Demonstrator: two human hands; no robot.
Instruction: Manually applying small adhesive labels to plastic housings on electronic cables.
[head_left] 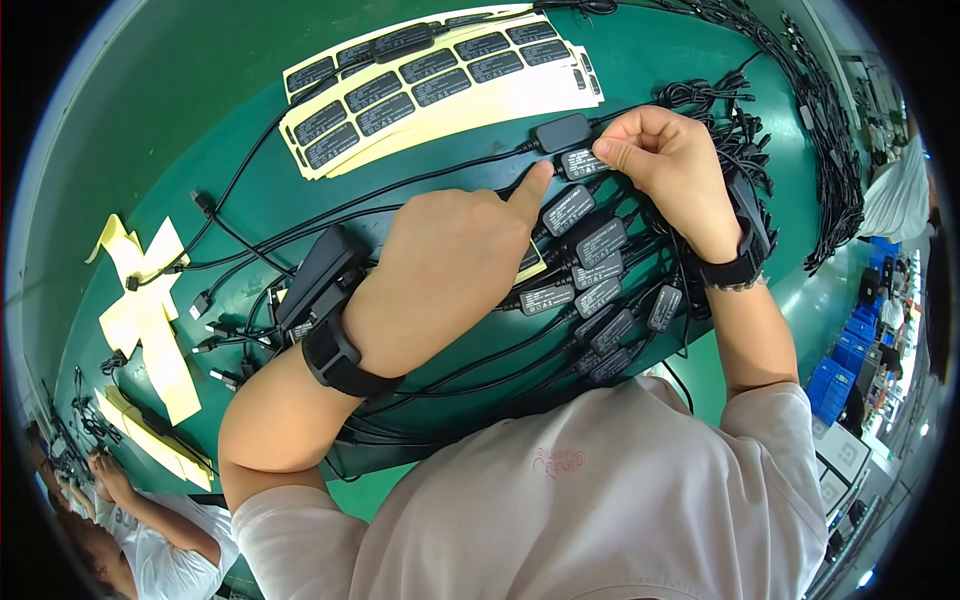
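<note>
My right hand [665, 165] pinches thumb and forefinger at the right end of a small black cable box [583, 164], which bears a black label with white print. My left hand [455, 245] has its forefinger stretched to the box's left end, while the other fingers curl under. A yellow-edged label strip [530, 262] pokes out beneath the left palm and appears held by those curled fingers. Just above lies a plain black cable box [563, 132] with no label showing. Several labelled cable boxes [600, 240] lie in a group below my right hand.
Yellow-backed label sheets [430, 90] lie at the far side, with a cable box [403, 41] across them. Peeled backing strips [150, 310] are at left. Bundled black cables [820, 130] run along the right edge. Another person [165, 540] sits at lower left.
</note>
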